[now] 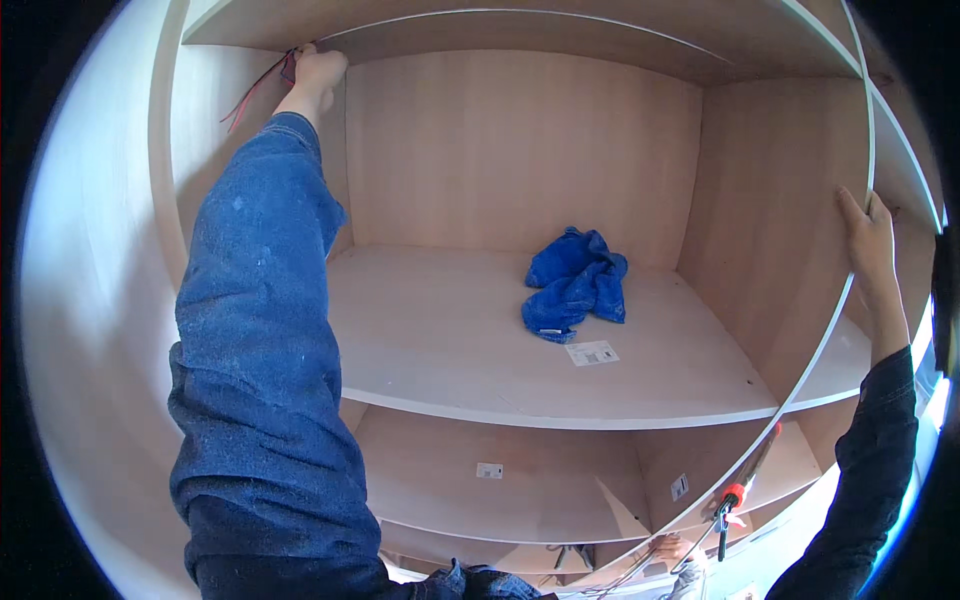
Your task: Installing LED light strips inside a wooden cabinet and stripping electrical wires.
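Note:
My left hand (318,75) reaches up to the far left corner under the top panel (530,40) of a wooden cabinet. Its fingers are closed by thin red and black wires (243,105), which dangle beside it; the fingertips are partly hidden. At the right, my right hand (872,238) wraps around the front edge of a vertical divider panel (790,220), thumb on the inner face. Between my arms, a crumpled blue cloth (578,283) lies on the middle shelf (450,330), apart from both hands.
A white label (592,353) sits on the shelf in front of the cloth. Low at the right, a clamp-like tool with red ends (735,495) hangs near the divider's edge. Another person's hand (672,550) shows below it. Lower compartments (500,505) carry small labels.

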`<state>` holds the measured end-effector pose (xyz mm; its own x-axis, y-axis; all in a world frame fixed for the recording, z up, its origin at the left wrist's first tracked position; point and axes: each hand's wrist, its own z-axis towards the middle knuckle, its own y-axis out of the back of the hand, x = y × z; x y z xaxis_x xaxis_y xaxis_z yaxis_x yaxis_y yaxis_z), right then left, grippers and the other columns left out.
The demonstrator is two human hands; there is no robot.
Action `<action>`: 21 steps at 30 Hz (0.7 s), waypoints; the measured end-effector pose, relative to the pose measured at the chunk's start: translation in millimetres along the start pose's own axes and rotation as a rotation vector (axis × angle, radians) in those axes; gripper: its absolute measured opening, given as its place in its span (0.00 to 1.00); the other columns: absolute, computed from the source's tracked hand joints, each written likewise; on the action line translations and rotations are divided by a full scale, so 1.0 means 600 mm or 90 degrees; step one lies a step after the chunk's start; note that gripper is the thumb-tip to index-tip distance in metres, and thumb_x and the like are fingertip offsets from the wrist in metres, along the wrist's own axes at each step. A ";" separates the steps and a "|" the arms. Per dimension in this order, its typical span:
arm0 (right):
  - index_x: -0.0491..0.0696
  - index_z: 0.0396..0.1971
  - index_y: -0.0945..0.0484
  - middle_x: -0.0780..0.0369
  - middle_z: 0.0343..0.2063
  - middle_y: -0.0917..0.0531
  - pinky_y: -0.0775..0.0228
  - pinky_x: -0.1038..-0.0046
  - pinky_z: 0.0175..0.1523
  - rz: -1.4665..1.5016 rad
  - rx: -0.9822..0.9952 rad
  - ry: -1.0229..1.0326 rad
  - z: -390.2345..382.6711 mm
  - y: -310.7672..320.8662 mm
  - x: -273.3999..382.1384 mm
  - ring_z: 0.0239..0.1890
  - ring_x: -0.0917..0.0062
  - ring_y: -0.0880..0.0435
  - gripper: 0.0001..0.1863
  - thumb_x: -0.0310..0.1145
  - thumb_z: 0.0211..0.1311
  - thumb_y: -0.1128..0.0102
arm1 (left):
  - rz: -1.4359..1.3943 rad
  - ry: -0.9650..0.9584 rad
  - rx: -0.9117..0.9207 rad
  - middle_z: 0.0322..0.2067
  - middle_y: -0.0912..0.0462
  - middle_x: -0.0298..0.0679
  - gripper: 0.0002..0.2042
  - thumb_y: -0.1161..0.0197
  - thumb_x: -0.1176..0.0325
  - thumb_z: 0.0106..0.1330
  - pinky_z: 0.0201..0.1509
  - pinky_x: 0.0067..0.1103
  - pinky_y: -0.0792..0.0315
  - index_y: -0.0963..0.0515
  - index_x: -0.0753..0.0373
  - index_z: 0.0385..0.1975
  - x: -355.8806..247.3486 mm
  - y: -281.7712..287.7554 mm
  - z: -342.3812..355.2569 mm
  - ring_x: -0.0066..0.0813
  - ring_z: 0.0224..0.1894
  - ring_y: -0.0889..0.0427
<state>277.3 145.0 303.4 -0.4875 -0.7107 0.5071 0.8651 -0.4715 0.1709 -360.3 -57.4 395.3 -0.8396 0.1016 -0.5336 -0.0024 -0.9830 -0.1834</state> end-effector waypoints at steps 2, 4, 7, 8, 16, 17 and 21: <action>0.38 0.50 0.22 0.51 0.38 0.14 0.19 0.72 0.40 0.000 -0.004 -0.002 -0.003 0.000 0.005 0.35 0.68 0.12 0.20 0.41 0.74 0.42 | -0.002 0.008 0.022 0.68 0.38 0.62 0.38 0.42 0.70 0.59 0.66 0.28 0.34 0.44 0.75 0.71 0.001 0.002 0.004 0.51 0.67 0.33; 0.38 0.50 0.21 0.51 0.38 0.14 0.19 0.72 0.40 0.001 -0.011 -0.006 -0.007 -0.002 0.011 0.34 0.69 0.12 0.20 0.41 0.74 0.42 | -0.006 0.017 0.045 0.66 0.35 0.62 0.38 0.41 0.71 0.59 0.64 0.28 0.32 0.44 0.75 0.71 0.001 0.003 0.009 0.51 0.64 0.30; 0.38 0.50 0.22 0.51 0.38 0.14 0.20 0.72 0.40 0.001 -0.010 -0.008 -0.009 0.000 0.015 0.34 0.69 0.12 0.20 0.42 0.74 0.41 | -0.007 0.029 0.077 0.62 0.31 0.62 0.37 0.41 0.71 0.60 0.61 0.28 0.29 0.44 0.75 0.71 0.008 0.012 0.022 0.50 0.61 0.27; 0.38 0.51 0.22 0.51 0.38 0.14 0.20 0.72 0.40 0.000 -0.006 -0.009 -0.008 0.001 0.015 0.34 0.69 0.12 0.20 0.42 0.73 0.41 | -0.006 0.033 0.087 0.61 0.30 0.62 0.37 0.41 0.71 0.60 0.60 0.29 0.28 0.44 0.75 0.71 0.010 0.016 0.029 0.49 0.60 0.25; 0.36 0.52 0.22 0.51 0.39 0.14 0.20 0.72 0.40 -0.011 0.004 0.011 -0.002 0.005 0.005 0.34 0.69 0.13 0.22 0.41 0.73 0.40 | -0.069 0.039 0.097 0.56 0.25 0.59 0.36 0.40 0.71 0.61 0.51 0.29 0.25 0.45 0.74 0.69 0.025 -0.019 0.049 0.46 0.52 0.22; 0.36 0.52 0.22 0.51 0.39 0.14 0.20 0.72 0.41 -0.002 0.004 0.007 -0.004 0.004 0.008 0.35 0.69 0.13 0.22 0.41 0.73 0.40 | -0.081 0.040 0.097 0.55 0.25 0.58 0.35 0.40 0.71 0.62 0.50 0.29 0.24 0.45 0.74 0.69 0.025 -0.026 0.046 0.45 0.50 0.21; 0.36 0.53 0.22 0.51 0.40 0.14 0.20 0.72 0.42 0.026 0.003 -0.003 -0.011 0.002 0.020 0.36 0.69 0.13 0.22 0.41 0.73 0.40 | -0.129 0.047 0.092 0.53 0.23 0.56 0.34 0.39 0.71 0.63 0.45 0.30 0.23 0.45 0.73 0.68 0.020 -0.055 0.032 0.43 0.46 0.20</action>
<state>271.6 132.6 304.2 -0.4515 -0.7265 0.5180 0.8848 -0.4397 0.1545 -380.5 -26.7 410.8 -0.7718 0.3040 -0.5585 -0.2484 -0.9527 -0.1754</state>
